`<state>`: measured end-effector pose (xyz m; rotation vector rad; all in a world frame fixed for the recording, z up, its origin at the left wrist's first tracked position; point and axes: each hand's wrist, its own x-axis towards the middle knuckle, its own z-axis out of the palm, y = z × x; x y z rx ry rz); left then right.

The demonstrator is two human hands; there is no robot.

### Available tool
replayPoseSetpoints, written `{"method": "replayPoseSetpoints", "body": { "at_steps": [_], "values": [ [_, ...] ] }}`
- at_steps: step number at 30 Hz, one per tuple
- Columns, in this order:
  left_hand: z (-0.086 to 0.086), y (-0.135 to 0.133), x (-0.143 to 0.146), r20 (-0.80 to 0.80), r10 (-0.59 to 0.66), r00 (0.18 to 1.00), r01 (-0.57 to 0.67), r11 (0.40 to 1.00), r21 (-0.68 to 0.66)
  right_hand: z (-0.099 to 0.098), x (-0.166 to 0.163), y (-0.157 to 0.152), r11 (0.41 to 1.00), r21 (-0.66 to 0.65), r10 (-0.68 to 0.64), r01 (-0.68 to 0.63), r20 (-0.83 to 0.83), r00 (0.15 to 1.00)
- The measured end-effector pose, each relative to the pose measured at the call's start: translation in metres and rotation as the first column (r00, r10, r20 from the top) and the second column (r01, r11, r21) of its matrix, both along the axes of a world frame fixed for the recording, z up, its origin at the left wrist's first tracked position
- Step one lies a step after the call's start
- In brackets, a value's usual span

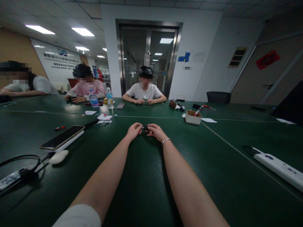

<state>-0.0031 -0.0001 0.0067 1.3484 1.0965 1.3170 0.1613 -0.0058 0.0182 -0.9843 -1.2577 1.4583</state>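
My left hand (133,131) and my right hand (156,132) meet above the green table (146,170), with both arms stretched forward. Between them is a small black stick-like piece (145,127), lying level. The fingers of my left hand pinch its lighter left end. Thumb and fingers of my right hand close on the dark right end. Its exact kind is too small to make out, and the fingertips cover part of it. A silver bracelet (166,141) circles my right wrist.
Left of me lie a phone (63,137) on a white box, a white earbud case (58,157) and cables. Further off are water bottles (110,98), papers and a small open box (193,118). A power strip (279,167) is at right. Several people sit across the table.
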Motion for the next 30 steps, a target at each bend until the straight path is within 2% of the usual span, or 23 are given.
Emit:
{"method": "replayPoseSetpoints", "body": {
  "at_steps": [13,18,24,30],
  "values": [
    [0.0036,-0.0021,0.0014,0.02,-0.005,1.0,0.006,0.997,-0.076,0.0013,0.0013,-0.001,1.0,-0.018,0.002,-0.003,-0.039,0.999],
    [0.0032,-0.0017,0.0021,0.001,0.011,1.0,-0.011,0.997,-0.074,0.0011,0.0005,-0.0005,1.0,-0.021,-0.001,0.0,-0.045,0.999],
    [0.0036,-0.0032,0.0016,0.01,-0.027,1.0,0.028,0.997,-0.065,-0.001,0.0002,0.0009,1.0,-0.024,-0.01,0.008,-0.053,0.999],
    [0.0009,-0.0027,0.0002,-0.06,-0.031,0.998,0.03,0.999,-0.02,-0.0008,0.0002,0.001,0.999,-0.035,-0.019,0.017,-0.049,0.999]
  ]
}}
